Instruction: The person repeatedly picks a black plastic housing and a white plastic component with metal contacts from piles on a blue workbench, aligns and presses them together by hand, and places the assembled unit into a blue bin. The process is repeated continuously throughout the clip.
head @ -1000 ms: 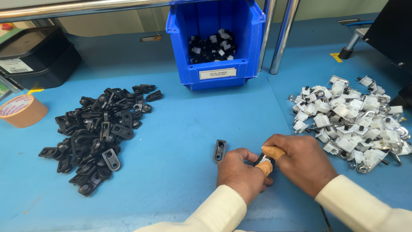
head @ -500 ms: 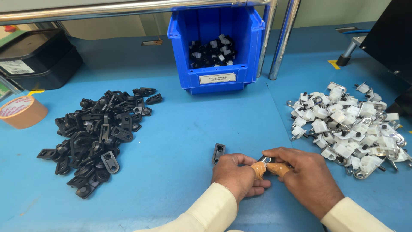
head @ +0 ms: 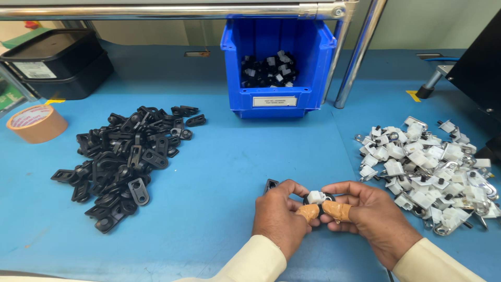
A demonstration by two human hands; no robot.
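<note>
now the hands sit a little apart from the white pile, where a second ago the right one lay at its edge, and the small part has come up between the thumbs. left hand (head: 279, 216) pinches the white clip (head: 316, 197) from its left, right hand (head: 365, 216) grips it from the other side, near the tabletop's (head: 219, 183) front edge. a lone black piece (head: 270, 185) lies just behind the left hand. black brackets (head: 125, 159) heap far left, white clips (head: 433, 169) heap right.

Both hands (head: 323, 216) pinch 1 white clip (head: 315, 197), apparently.
</note>
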